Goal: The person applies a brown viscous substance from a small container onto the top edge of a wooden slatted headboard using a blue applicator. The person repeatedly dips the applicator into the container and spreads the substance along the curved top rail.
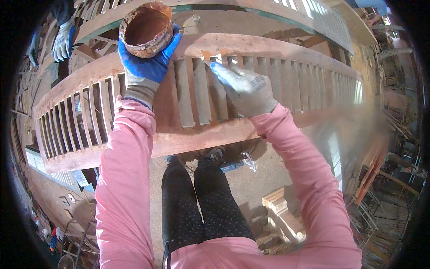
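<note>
The left hand (150,62), in a blue-palmed glove, is cupping one round brown bowl (146,29), its mouth facing up, above the long louvered wooden shutter (197,96). The gloved right hand (245,89) is pressing its fingers, gathered narrow, onto the slats; whether it holds anything I cannot tell. The shutter's long axis is running left to right in front of the person, and one other gloved hand (62,40) is showing at upper left.

Two gloved hands are showing: left hand (150,60), right hand (244,87). One brown bowl (146,29) is being held. One slatted wooden panel (197,134) is lying across; a second panel (313,18) is lying behind. One co-worker's glove (63,41) is showing.
</note>
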Demonstrator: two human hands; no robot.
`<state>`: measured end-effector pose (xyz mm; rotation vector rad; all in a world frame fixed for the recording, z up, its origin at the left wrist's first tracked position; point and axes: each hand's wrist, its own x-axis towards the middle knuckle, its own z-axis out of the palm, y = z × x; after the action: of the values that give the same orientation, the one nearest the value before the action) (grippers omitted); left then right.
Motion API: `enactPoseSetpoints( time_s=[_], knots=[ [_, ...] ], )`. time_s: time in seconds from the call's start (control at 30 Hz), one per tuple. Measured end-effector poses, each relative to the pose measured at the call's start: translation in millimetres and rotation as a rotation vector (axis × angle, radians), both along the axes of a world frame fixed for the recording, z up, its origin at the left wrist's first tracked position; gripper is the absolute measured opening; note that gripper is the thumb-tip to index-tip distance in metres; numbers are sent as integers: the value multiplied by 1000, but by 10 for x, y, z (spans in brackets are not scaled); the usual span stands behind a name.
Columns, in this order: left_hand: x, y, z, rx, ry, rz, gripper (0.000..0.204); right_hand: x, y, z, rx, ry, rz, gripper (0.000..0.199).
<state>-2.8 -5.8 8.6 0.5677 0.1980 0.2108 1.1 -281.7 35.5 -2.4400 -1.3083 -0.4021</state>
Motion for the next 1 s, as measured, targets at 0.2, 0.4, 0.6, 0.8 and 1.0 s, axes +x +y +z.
enactPoseSetpoints(
  time_s=[0.2,0.4,0.6,0.8,1.0],
  knots=[
    [8,21,-43,-35,-15,-2,85,149,76,26,425,687,-218,29],
    [18,-8,-50,-9,-19,5,86,255,130,-80,82,40,1,37],
    [-18,45,-70,-205,-160,-88,79,123,33,-80,44,-61,90,44],
    [3,-46,-29,-13,5,22,84,232,3,-147,84,-122,35,34],
    [-13,-29,8,-9,0,23,84,269,80,-157,340,275,-6,28]
  ],
)
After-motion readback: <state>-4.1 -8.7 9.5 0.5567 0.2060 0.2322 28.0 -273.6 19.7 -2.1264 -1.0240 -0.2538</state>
